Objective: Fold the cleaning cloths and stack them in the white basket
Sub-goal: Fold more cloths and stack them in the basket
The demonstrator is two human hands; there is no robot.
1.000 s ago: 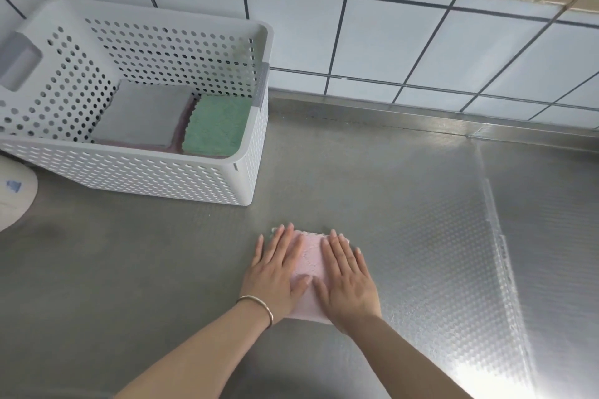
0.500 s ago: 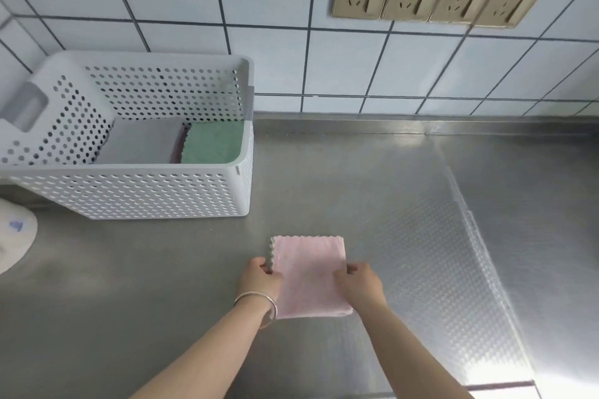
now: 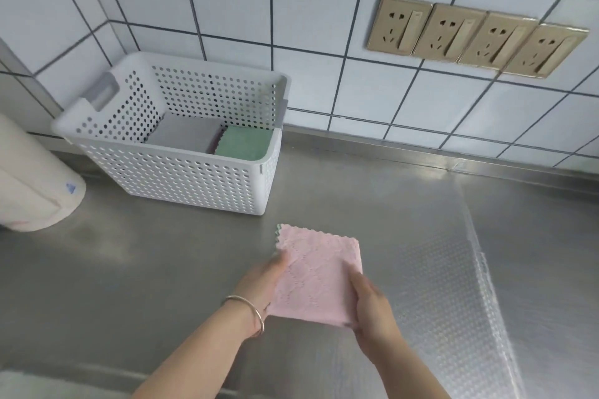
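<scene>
Both hands (image 3: 264, 282) gripping folded pink cloth (image 3: 319, 275)

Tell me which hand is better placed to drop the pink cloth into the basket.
Left, probably. The left hand grips the pink cloth on the side facing the basket, which stands to the left. The right hand holds the far edge and would have to cross over.

Both hands (image 3: 319, 295) grip folded pink cloth (image 3: 319, 275).
</scene>
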